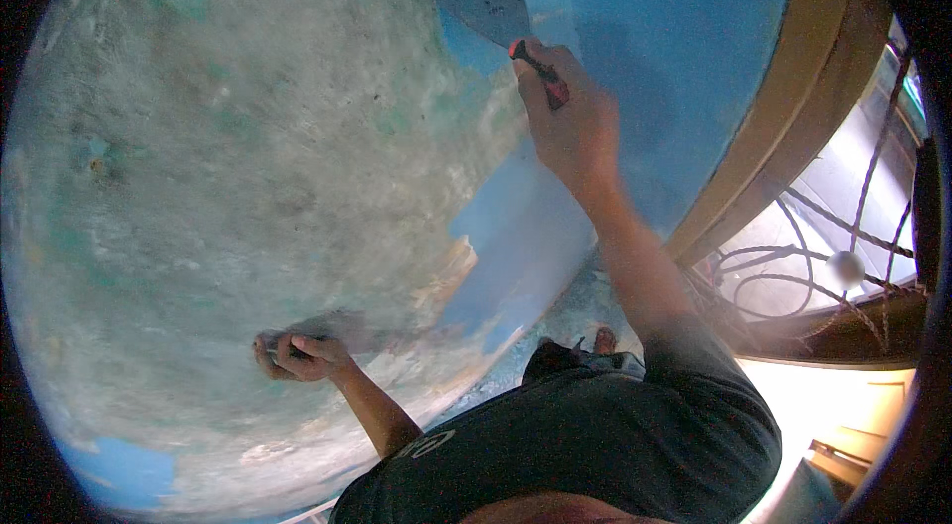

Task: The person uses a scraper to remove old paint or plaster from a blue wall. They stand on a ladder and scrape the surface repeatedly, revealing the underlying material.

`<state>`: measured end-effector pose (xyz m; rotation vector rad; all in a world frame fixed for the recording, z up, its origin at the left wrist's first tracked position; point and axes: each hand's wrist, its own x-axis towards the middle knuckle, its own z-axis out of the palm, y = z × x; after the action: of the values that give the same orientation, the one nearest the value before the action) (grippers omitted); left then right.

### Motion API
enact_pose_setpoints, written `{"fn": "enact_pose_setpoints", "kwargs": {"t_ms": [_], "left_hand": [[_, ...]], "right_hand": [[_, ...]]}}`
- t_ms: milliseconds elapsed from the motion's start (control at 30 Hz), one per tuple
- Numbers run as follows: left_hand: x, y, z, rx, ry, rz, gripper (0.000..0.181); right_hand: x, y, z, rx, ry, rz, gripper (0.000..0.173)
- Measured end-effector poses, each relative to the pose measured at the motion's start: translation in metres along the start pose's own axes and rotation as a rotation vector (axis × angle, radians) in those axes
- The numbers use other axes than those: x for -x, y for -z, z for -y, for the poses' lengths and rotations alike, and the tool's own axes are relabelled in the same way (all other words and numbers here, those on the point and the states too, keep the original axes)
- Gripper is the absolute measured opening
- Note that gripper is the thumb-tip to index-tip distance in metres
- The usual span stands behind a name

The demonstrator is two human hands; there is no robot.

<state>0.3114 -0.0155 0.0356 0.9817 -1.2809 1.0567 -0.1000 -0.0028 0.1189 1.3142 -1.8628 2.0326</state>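
Observation:
My right hand [576, 122] grips the red and black handle of a wide putty knife [483, 0]. The blade, smeared with dark residue, lies over the boundary between blue paint [669, 63] and a bare grey-green wall surface [297, 122]. Lower and to the left, my left hand [305, 359] is closed around a small dark object [297, 351]. Fingers cover most of that object, so its kind cannot be told. This hand is close to the bare surface and casts a shadow on it.
A tan border [773, 93] edges the blue area on the right. Beyond it, twisted ropes [811, 256] hang in front of a bright opening. Another blue patch [123, 472] remains at lower left. Below, a foot [605, 340] shows on a mottled floor [587, 301].

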Motion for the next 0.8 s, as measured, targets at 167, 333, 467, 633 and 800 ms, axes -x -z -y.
{"fn": "enact_pose_setpoints", "kwargs": {"t_ms": [167, 333, 467, 633, 800], "left_hand": [[-0.005, -0.004, 0.004, 0.000, -0.032, -0.073, 0.037], [-0.007, -0.003, -0.005, 0.040, -0.022, -0.036, 0.033], [-0.006, -0.003, -0.003, 0.026, -0.003, -0.055, 0.031], [-0.010, -0.002, -0.013, 0.013, -0.014, -0.034, 0.032], [-0.006, -0.003, -0.007, 0.006, -0.042, -0.039, 0.033]], "right_hand": [[0.014, 0.004, -0.005, 0.006, 0.085, -0.019, 0.021], [-0.017, 0.009, 0.017, 0.014, 0.056, 0.040, 0.022], [0.010, 0.015, 0.005, 0.068, 0.040, 0.086, 0.023], [-0.007, 0.039, 0.011, 0.098, 0.076, 0.082, 0.024], [0.013, 0.030, -0.012, 0.137, 0.012, 0.239, 0.030]]}}
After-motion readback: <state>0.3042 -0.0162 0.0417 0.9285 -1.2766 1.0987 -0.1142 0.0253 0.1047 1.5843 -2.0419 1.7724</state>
